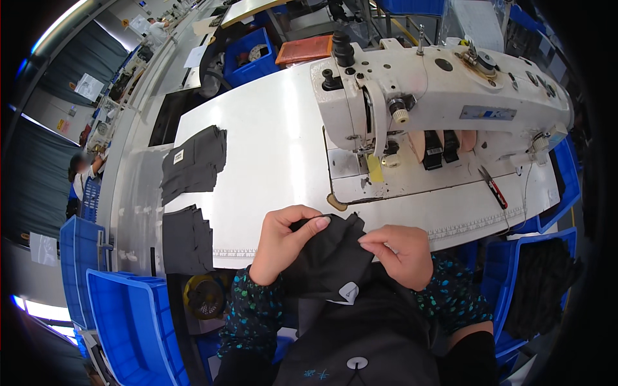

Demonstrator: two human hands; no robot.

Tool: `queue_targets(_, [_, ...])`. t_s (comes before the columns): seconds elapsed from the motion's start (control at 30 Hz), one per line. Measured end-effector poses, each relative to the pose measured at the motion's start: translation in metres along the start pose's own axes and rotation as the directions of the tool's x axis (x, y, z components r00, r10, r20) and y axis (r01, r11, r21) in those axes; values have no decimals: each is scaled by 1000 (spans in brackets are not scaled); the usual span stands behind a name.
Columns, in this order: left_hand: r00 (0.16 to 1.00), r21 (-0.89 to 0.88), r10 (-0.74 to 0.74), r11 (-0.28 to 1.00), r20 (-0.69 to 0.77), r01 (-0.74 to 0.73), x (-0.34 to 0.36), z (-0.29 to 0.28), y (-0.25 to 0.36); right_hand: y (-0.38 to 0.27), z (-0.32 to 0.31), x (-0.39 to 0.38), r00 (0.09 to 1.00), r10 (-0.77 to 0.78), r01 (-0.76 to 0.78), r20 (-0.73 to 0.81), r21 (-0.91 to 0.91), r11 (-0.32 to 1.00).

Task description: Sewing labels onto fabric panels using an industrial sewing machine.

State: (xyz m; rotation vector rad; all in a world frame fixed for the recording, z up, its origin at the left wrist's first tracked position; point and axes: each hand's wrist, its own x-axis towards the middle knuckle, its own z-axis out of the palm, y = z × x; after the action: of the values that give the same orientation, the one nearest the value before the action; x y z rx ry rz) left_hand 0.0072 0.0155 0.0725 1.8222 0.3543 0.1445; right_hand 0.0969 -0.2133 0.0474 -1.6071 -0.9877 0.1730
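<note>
A dark grey fabric piece (335,257) is held up in front of me, over the near edge of the white table. My left hand (283,241) pinches its top edge between thumb and forefinger. The thumb and forefinger of my right hand (405,254) are pressed together at the cloth's right edge; whether they grip the cloth or a thread is too small to tell. A white label (348,293) shows low on the cloth. Beyond my hands stands a white sewing machine (412,83), with yellow tape (374,168) near its needle area.
Two stacks of dark fabric pieces (193,161) (188,238) lie at the table's left. Red-handled scissors (494,190) lie right of the machine's needle area. Blue bins (135,321) stand at both sides; the right bin (496,276) holds dark cloth. A person (87,172) sits far left.
</note>
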Motion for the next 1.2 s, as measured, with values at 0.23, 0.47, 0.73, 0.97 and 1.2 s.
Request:
queue_targets(0.23, [990,62,-131,990,61,127,1,-24,22,6,-1,24,712,-653,700,258,-334,631])
queue_targets(0.47, [926,732,63,593,373,-336,51,-52,80,17,18,44,482,-810,843,336,-432,322])
queue_targets(0.73, [934,464,242,817,264,-342,150,18,-23,87,-10,65,617,-533,776,579,-557,295])
queue_targets(0.97, [885,496,416,735,210,-463,146,17,-35,94,-10,65,622,-594,771,510,-531,352])
queue_targets(1.2, [924,538,329,753,192,-380,138,19,-28,93,-11,64,636,-587,762,501,-527,377])
